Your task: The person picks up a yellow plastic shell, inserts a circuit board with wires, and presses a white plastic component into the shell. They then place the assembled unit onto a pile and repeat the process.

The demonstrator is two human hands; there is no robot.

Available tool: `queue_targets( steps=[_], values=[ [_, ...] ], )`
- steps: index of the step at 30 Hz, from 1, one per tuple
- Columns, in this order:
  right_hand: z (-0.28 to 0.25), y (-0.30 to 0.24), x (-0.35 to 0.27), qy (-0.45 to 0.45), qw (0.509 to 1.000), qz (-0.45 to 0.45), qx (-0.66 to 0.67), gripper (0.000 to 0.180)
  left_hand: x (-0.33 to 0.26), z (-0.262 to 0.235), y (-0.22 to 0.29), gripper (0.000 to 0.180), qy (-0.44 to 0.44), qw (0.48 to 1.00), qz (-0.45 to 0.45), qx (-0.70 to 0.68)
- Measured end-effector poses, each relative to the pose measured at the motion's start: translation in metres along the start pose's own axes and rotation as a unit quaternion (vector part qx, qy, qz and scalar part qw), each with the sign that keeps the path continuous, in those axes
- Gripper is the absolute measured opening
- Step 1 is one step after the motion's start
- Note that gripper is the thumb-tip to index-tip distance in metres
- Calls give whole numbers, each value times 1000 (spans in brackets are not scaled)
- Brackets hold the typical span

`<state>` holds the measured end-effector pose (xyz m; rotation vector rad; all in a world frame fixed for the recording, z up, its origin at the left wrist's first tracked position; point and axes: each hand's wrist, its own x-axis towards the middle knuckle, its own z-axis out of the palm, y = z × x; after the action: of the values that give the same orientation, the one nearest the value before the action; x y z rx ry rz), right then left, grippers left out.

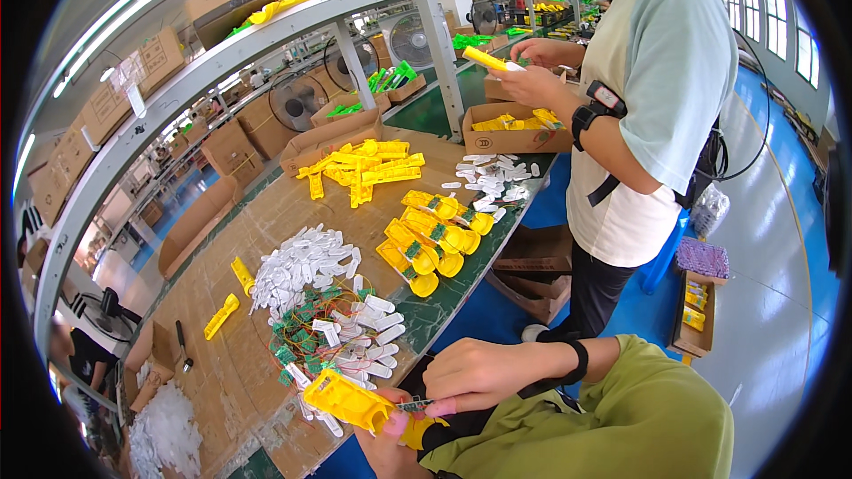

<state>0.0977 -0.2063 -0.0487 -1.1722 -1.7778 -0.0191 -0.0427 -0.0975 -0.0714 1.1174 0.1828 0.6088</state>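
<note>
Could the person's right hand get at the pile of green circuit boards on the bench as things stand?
Probably yes: the right hand is beside the green circuit boards, nothing between, but its fingers already pinch a small part at the yellow housing.

Wearer's body, lower edge of view. Right hand point(475, 372): bare, no glove, pink finger cot on 1 fingertip. Right wrist: 1 thin black band point(568, 365), looped. Right sleeve point(657, 417): olive-green fabric, loose fit, soft folds. Left hand point(395, 426): bare, largely hidden, pink finger cot on thumb.
</note>
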Motion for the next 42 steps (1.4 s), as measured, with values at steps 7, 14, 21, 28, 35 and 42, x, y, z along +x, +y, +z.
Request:
queue_targets(
  steps=[7,14,21,28,35,42],
  values=[
    [7,-4,3,-5,999,9,41,25,0,-8,0,34,-21,994,-16,-110],
    [10,-2,2,55,994,51,74,25,3,9,-3,31,-13,989,19,-143],
    [23,-9,6,94,986,77,116,23,-6,13,-2,28,52,989,87,-111],
    [27,-13,1,88,988,105,76,22,-6,14,-7,27,87,981,175,-19],
    [30,-16,3,102,978,136,119,22,-5,15,-5,27,110,963,246,21],
    [18,-21,13,3,978,140,153,22,-3,8,3,59,51,991,126,2]
  ],
)
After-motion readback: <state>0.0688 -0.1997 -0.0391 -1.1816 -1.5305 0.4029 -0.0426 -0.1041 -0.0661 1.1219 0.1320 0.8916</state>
